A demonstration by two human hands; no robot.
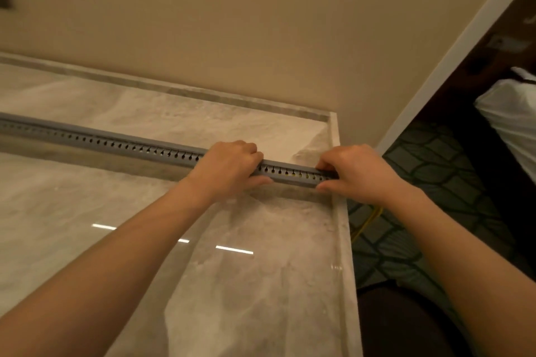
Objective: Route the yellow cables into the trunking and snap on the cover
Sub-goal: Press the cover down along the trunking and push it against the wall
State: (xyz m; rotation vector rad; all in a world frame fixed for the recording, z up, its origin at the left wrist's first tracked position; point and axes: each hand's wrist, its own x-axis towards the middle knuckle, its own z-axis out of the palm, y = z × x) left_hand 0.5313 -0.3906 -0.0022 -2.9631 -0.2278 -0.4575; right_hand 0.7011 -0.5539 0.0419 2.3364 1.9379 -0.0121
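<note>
A long grey slotted trunking lies across the marble table from the left edge to the right edge, with its grey cover on top. Yellow shows through a few slots near the right end. My left hand grips the trunking with fingers curled over the top and thumb along the near side. At the right end, my right hand grips it the same way. A yellow cable hangs off the table's right edge below my right wrist.
The marble table has a raised rim at the right edge and at the back against a beige wall. To the right lie patterned carpet, a white door frame and white bedding.
</note>
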